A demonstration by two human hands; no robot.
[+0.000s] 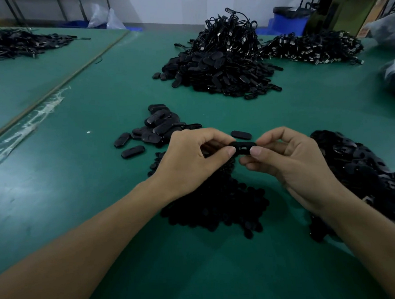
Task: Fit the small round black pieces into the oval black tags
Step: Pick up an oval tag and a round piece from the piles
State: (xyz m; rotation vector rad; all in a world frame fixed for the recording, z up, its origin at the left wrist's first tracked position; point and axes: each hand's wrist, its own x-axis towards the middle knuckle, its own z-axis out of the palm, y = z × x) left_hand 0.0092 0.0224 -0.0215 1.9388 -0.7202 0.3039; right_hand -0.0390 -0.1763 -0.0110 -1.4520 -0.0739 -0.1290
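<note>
- We hold one oval tag (243, 147) between both hands, lifted above the green table (102, 201).
- Our left hand (192, 159) pinches the tag's left end, thumb in front and curled fingers behind.
- Our right hand (292, 164) pinches the right end the same way, thumb tip against the near edge.
- The tag lies roughly level, and a small pale slot shows in its face; we cannot tell whether a round piece already sits in it.
- Below our hands lies a pile of small round pieces (218, 205), matte black, spreading toward us.
- Just to the right, partly under our right forearm, lies a heap of loose oval tags (360, 174).
- Beyond our left hand sits a small cluster of glossy tags (160, 128), with a single tag (240, 134) lying apart just behind the held one.
- Farther back stands a tall heap of tags with cords (221, 64), and beside it on the right a lower heap (310, 47).
- A further dark heap (16, 43) rests at the far left.
- A strip of clear tape (24, 130) runs along the table seam on the left.
- A blue bin (288, 22) stands behind the table.
</note>
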